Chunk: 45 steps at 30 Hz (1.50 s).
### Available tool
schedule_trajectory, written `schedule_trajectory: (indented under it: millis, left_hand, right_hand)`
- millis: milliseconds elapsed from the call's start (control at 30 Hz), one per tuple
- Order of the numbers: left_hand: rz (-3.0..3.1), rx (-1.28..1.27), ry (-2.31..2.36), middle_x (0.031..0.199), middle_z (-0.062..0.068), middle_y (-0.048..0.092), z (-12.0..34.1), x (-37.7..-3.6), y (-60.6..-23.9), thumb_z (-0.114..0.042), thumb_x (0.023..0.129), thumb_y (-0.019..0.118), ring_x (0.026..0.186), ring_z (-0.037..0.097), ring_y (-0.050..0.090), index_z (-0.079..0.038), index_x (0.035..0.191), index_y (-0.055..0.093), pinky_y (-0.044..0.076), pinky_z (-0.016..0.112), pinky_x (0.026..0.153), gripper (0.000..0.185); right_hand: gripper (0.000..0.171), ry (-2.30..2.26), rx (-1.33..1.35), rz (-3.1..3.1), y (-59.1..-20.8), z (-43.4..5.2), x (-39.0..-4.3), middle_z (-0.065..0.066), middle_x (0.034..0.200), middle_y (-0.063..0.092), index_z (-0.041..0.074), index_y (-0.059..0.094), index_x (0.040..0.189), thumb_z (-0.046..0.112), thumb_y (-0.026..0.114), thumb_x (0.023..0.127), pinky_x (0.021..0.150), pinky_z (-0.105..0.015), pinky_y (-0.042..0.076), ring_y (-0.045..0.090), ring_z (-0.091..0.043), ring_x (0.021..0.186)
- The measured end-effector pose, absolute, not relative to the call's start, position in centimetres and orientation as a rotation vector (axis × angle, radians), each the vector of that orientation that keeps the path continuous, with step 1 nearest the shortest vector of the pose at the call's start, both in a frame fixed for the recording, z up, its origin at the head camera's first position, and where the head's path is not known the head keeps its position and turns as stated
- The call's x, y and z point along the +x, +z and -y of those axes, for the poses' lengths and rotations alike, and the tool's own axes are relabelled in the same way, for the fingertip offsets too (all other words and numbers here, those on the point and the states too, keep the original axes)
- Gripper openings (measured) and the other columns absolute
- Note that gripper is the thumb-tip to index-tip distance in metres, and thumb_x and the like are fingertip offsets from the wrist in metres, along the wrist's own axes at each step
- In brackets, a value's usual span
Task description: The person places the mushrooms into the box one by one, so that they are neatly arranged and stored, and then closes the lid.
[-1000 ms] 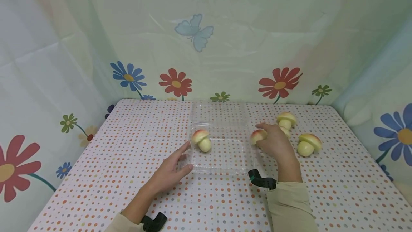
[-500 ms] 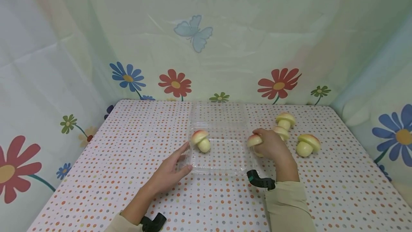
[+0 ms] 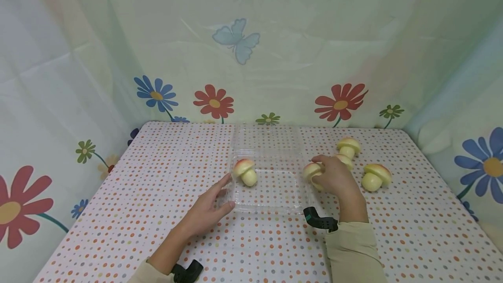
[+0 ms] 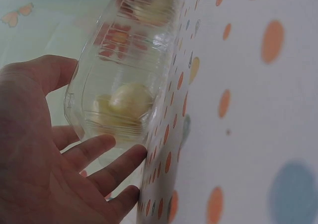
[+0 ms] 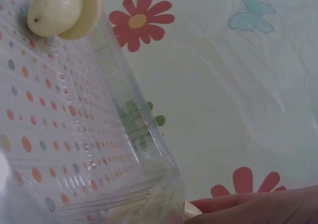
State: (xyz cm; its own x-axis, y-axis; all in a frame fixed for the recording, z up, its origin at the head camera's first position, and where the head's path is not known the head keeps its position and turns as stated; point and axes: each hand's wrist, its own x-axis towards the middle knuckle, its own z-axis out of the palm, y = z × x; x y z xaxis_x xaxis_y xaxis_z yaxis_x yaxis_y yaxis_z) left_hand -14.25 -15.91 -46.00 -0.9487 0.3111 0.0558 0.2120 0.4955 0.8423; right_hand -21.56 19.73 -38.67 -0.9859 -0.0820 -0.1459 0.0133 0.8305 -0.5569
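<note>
A clear plastic clamshell box (image 3: 271,195) lies open in the middle of the dotted table, one toy mushroom (image 3: 245,171) inside at its left end. My left hand (image 3: 214,204) rests open against the box's left wall (image 4: 89,75), fingers straight; the mushroom (image 4: 126,102) shows through the plastic. My right hand (image 3: 332,177) grips a second toy mushroom (image 3: 311,170) at the box's right edge. The right wrist view shows the box wall (image 5: 134,134), the first mushroom (image 5: 62,10), and my fingers (image 5: 258,206) at the bottom.
Three more toy mushrooms lie right of the box: one (image 3: 348,146) at the back, one (image 3: 343,160) partly behind my right hand, one (image 3: 376,176) nearest the right edge. Flowered curtain walls enclose the table on three sides.
My right hand has carried its mushroom a little left, from beside the loose mushrooms to the box's right edge. The left hand and the box have stayed put.
</note>
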Motion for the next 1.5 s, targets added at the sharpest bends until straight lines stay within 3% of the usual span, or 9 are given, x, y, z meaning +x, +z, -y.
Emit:
schedule_trajectory:
  millis: [300,500,767,1100,1300,1500]
  left_hand:
    - [-2.624,0.451,1.461,0.171,-0.003,0.029,15.9,-14.2,-46.0,-0.036,0.103,0.063,0.148,0.034,0.044,-0.027,0.167,0.022,0.039,0.065,0.116,0.076]
    - [-2.624,0.453,1.459,0.171,-0.003,0.029,15.9,-14.2,-46.0,-0.036,0.104,0.063,0.148,0.034,0.044,-0.028,0.167,0.021,0.039,0.064,0.116,0.076]
    - [-2.627,0.456,1.457,0.17,-0.002,0.029,16.0,-14.2,-45.8,-0.036,0.104,0.063,0.148,0.034,0.045,-0.029,0.167,0.021,0.039,0.064,0.116,0.076]
    - [-2.622,0.479,1.465,0.171,-0.001,0.028,16.0,-14.3,-45.7,-0.036,0.104,0.063,0.148,0.035,0.045,-0.028,0.167,0.021,0.039,0.064,0.116,0.076]
    - [-2.621,0.464,1.461,0.171,-0.002,0.028,15.9,-14.3,-45.9,-0.036,0.104,0.063,0.148,0.035,0.045,-0.028,0.167,0.021,0.038,0.064,0.117,0.076]
    - [-2.621,0.448,1.464,0.17,-0.001,0.03,15.8,-14.2,-45.9,-0.037,0.104,0.063,0.148,0.035,0.045,-0.03,0.166,0.021,0.036,0.065,0.117,0.075]
  right_hand:
    - [0.06,-0.859,-0.055,-2.852,-38.5,-19.9,-21.3,-0.03,0.131,0.062,-0.002,0.054,0.145,0.003,0.068,0.087,0.074,-0.04,0.049,0.056,-0.034,0.094]
    - [0.059,-0.857,-0.037,-2.892,-38.0,-20.1,-21.1,-0.026,0.122,0.063,-0.002,0.054,0.145,0.005,0.067,0.087,0.071,-0.038,0.045,0.054,-0.033,0.091]
    - [0.058,-0.891,0.027,-2.888,-37.6,-20.2,-20.9,-0.032,0.14,0.056,0.0,0.051,0.148,0.01,0.069,0.093,0.081,-0.047,0.049,0.054,-0.039,0.105]
    - [0.062,-0.915,0.052,-2.948,-37.1,-20.5,-20.8,-0.035,0.133,0.059,-0.001,0.049,0.149,0.013,0.071,0.092,0.073,-0.042,0.047,0.055,-0.036,0.095]
    - [0.062,-0.95,0.064,-2.954,-37.0,-20.6,-20.5,-0.038,0.144,0.048,-0.001,0.046,0.151,0.014,0.069,0.095,0.079,-0.05,0.049,0.053,-0.042,0.106]
    - [0.06,-1.017,0.043,-3.035,-37.1,-20.5,-20.3,-0.037,0.143,0.046,0.0,0.047,0.151,0.014,0.066,0.095,0.075,-0.045,0.047,0.052,-0.04,0.101]
